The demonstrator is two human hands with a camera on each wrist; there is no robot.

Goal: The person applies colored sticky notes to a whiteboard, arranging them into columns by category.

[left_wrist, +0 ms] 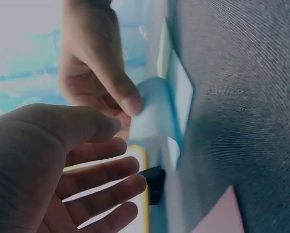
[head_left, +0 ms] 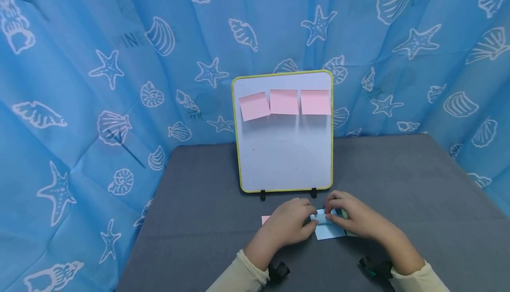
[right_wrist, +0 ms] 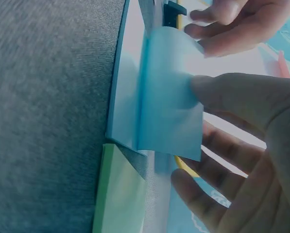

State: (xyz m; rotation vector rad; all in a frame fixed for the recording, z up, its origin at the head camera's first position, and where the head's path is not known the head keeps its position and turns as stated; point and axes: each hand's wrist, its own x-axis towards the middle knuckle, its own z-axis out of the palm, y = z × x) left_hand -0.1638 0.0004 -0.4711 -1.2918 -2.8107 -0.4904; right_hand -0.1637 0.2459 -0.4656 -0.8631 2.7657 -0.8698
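A: Head view: what's held, and why?
B: The right hand (head_left: pixel 356 216) pinches a blue sheet (head_left: pixel 321 218), seemingly to hold it clear of the blue pad (head_left: pixel 330 232), on the table (head_left: pixel 398 172) before the board (head_left: pixel 284 150).
A: Left wrist?
B: The left hand (left_wrist: pixel 72 155), fingers loosely apart, grips nothing visible.
A: Right wrist?
B: A green pad (right_wrist: pixel 120 189) sits just beside one end; open table borders the near edge.

Left hand (head_left: pixel 288 223): fingers (left_wrist: pixel 106 196) loosely bent; right hand (head_left: pixel 352 214) near it, thumb (right_wrist: pixel 242 94) and fingers pinching.
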